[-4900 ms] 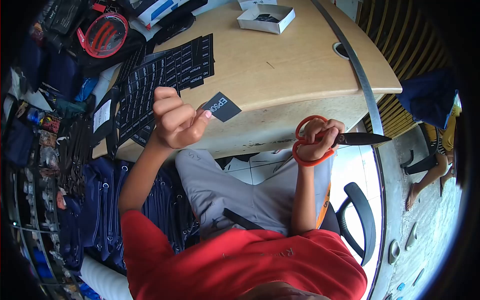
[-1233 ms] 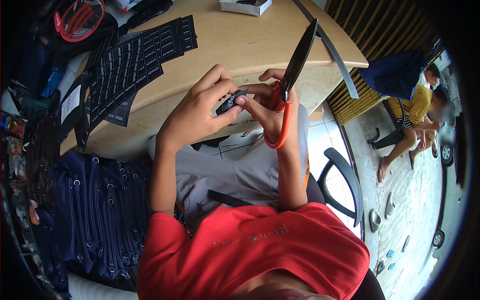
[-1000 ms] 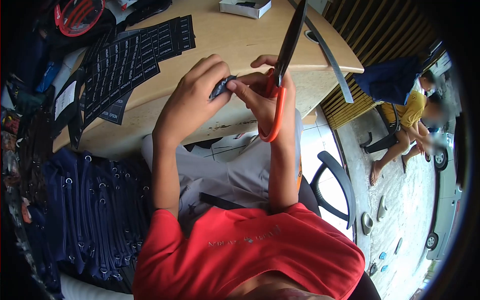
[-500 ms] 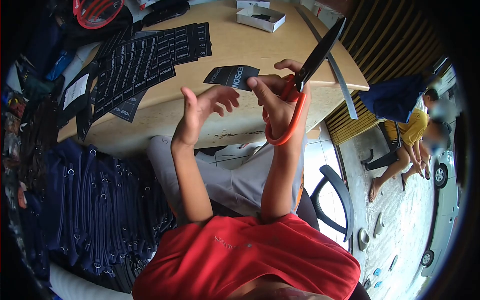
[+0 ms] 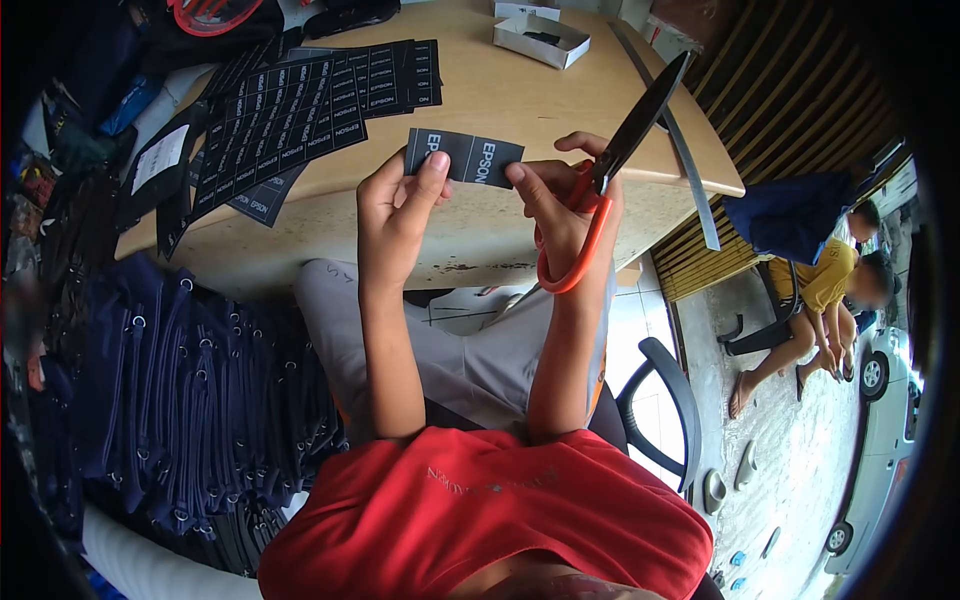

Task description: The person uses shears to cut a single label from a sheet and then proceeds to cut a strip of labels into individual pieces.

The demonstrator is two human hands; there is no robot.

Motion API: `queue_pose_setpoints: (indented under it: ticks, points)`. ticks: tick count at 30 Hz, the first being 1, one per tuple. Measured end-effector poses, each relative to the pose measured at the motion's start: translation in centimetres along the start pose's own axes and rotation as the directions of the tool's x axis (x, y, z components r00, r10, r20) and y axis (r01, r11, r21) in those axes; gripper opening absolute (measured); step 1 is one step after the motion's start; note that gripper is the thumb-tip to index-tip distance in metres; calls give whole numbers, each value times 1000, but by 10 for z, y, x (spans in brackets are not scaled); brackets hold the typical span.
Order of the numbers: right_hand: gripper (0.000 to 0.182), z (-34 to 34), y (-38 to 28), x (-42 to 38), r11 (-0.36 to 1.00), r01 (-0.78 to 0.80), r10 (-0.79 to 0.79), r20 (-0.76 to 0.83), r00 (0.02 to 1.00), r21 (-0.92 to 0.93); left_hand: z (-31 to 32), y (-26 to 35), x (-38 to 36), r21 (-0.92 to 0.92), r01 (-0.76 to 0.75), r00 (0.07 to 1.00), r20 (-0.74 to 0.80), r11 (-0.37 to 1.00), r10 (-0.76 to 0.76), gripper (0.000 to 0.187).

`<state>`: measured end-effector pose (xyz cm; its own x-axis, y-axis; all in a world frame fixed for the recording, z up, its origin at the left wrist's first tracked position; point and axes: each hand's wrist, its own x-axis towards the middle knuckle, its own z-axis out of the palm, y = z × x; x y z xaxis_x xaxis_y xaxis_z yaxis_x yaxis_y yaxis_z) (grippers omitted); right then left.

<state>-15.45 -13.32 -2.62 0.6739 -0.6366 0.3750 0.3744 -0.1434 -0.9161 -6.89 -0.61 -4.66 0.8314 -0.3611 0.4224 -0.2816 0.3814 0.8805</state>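
Observation:
Pinched between thumb and fingers of my left hand (image 5: 402,205) is the left end of a small black label strip (image 5: 462,158) printed "EPSON" in white. My right hand (image 5: 558,208) holds the strip's right end between thumb and finger. Hooked in that same hand is a pair of scissors (image 5: 603,180) with orange handles and dark blades, pointing up and to the right. Its blades look closed together. Both hands are above the front edge of the wooden table (image 5: 480,100). Larger black sheets (image 5: 285,120) with rows of the same print lie to the left.
A white open box (image 5: 541,42) with dark pieces sits at the back. A metal ruler (image 5: 690,180) overhangs the table's right edge. Dark blue straps (image 5: 210,390) with metal rings hang at lower left. Beyond a chair (image 5: 660,405), a person in yellow (image 5: 830,285) sits outside.
My left hand has moved up from below the strip and now grips its left end. The strip is turned more towards the camera. The scissors stay in my right hand.

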Motion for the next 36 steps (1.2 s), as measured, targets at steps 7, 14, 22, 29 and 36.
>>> queue_pose_setpoints:
  ticks: [7,14,22,29,36]
  points:
    - [52,-2,33,-10,990,38,-62,180,982,135,-3,9,2,18,-123,944,-305,992,123,22]
    - [73,38,51,-33,990,-75,9,479,878,119,-29,25,-2,3,-189,872,-459,982,170,18]
    - [79,62,54,-56,983,-177,106,681,724,36,-47,44,-9,13,-226,814,-546,974,196,9]
    - [79,71,61,-66,992,-127,73,783,618,8,-52,41,-9,23,-200,835,-519,979,183,11]
    - [79,64,53,-60,998,-63,48,717,696,-5,-41,41,-9,106,-206,869,-437,973,232,14]
